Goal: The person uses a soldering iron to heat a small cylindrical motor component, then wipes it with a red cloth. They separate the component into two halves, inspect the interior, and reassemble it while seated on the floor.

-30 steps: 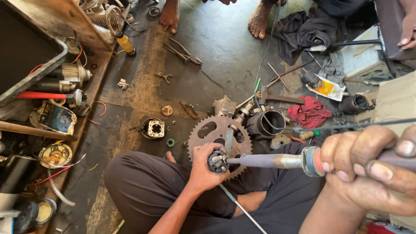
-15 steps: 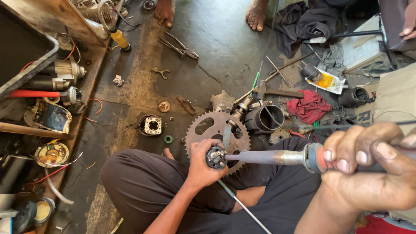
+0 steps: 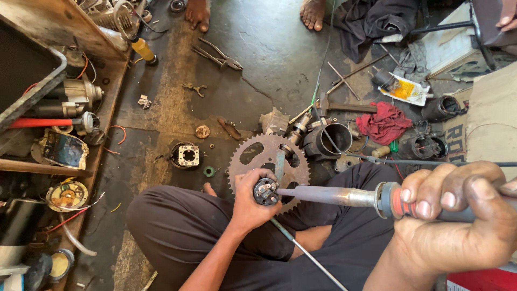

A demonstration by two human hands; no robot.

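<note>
From the head camera, parts crowd the floor (image 3: 258,70) ahead; a sprocket (image 3: 253,156) lies just beyond the knees. The left hand (image 3: 253,202) clenches a small round part (image 3: 265,192) over the lap. The right hand (image 3: 458,221) grips a soldering iron (image 3: 334,195), tip touching that part.

It was a repair workshop run on the ground, likely for motor or electrical parts. The stained concrete floor (image 3: 269,48) was strewn with pliers (image 3: 218,55), a hammer (image 3: 344,106), a toothed sprocket (image 3: 253,156), a metal cylinder housing (image 3: 328,141) and a red rag (image 3: 383,122), while a wooden shelf (image 3: 81,43) held old motors (image 3: 75,94).
</note>
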